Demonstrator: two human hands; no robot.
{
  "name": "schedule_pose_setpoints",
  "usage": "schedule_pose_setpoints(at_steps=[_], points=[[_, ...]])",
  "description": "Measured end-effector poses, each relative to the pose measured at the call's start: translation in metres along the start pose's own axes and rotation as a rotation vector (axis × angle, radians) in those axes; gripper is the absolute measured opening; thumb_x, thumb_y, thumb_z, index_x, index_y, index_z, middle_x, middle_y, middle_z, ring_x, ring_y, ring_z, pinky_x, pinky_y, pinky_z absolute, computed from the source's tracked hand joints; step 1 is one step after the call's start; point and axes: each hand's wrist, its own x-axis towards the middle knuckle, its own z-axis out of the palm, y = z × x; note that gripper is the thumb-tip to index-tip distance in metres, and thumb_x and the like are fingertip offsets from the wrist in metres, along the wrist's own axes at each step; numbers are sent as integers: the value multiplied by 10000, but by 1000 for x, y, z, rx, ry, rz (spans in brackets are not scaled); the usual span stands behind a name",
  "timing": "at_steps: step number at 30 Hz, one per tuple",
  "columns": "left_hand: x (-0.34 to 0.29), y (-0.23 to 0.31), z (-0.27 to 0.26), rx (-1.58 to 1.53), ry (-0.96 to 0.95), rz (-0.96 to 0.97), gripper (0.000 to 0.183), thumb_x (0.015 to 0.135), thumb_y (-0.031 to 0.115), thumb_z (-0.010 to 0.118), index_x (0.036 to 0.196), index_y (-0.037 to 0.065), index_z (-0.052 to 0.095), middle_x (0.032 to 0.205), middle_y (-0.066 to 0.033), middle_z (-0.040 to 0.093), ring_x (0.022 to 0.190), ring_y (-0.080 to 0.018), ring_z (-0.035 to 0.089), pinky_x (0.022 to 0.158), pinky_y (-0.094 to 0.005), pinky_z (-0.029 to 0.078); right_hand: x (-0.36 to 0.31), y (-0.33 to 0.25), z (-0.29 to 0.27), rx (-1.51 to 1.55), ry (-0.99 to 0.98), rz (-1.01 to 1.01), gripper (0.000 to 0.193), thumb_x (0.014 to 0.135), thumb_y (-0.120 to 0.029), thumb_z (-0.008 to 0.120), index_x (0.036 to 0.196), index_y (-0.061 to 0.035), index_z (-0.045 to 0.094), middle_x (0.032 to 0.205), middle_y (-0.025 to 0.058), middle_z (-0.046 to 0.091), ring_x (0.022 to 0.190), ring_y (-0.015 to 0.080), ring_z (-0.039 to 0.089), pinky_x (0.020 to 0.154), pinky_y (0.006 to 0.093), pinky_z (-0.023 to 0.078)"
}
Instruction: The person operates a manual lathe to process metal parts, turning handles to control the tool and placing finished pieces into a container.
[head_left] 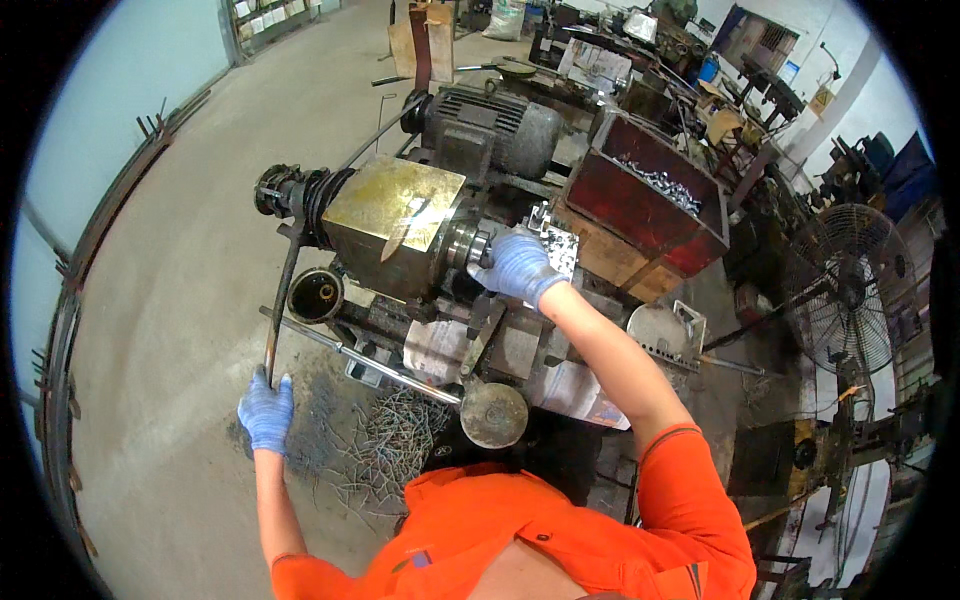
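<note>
My left hand (265,410), in a blue glove, grips the lower end of a long dark lever (282,305) that rises to the pulley (290,192) on the left of an old lathe-like machine (395,225). My right hand (518,266), also gloved in blue, rests closed at the machine's chuck (470,246), next to a shiny metal workpiece (556,243). I cannot tell exactly what it grips. I wear orange overalls.
A red metal bin (640,200) with shiny small parts stands right of the machine. Behind sits a grey electric motor (490,125). Metal shavings (385,445) lie on the concrete floor. A round handwheel (493,414) is near my chest. A standing fan (850,290) is at right.
</note>
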Motion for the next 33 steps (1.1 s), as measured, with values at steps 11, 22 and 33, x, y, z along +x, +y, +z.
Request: schedule_pose_setpoints(at_steps=[11, 22, 33], points=[[50, 144, -82, -663, 364, 489, 470, 811, 339, 616, 1189, 70, 537, 748, -126, 628, 636, -263, 613, 592, -365, 482, -92, 142, -109, -350, 590, 355, 435, 739, -471, 620, 903, -74, 686, 1057, 153, 612, 961, 306, 555, 863, 384, 424], [80, 213, -16, -506, 450, 810, 327, 838, 287, 568, 1101, 93, 580, 760, -143, 607, 600, -304, 596, 542, -392, 468, -210, 92, -21, 144, 539, 316, 253, 687, -222, 717, 889, -74, 679, 1117, 176, 565, 1036, 336, 531, 904, 404, 417], [10, 272, 5, -773, 226, 906, 222, 863, 223, 523, 991, 67, 614, 749, -137, 608, 624, -300, 597, 551, -397, 471, -286, 93, 31, 459, 535, 476, 214, 671, -114, 718, 864, -25, 686, 963, 163, 627, 910, 286, 602, 802, 341, 480]])
